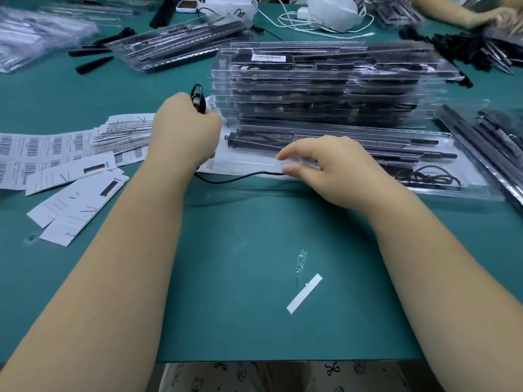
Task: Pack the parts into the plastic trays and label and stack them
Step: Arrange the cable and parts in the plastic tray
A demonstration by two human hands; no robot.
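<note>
A clear plastic tray (353, 176) lies on the green table in front of me, holding long black rods and a coiled black cable (424, 176). Behind it stands a tall stack of filled clear trays (325, 89) with a barcode label (267, 57) on the top one. My left hand (186, 131) grips a looped black cable (198, 97) at the tray's left end; the cable trails along the tray's front edge. My right hand (334, 168) rests on the tray's front part, its fingers loosely bent and pointing left.
Barcode label sheets (42, 151) and white paper slips (76, 199) lie at the left. A white strip (305, 292) sits on the near table. Loose black rods (486, 142) lie right, more trays (175, 46) far left. Another person's arm (467, 15) is at the far right.
</note>
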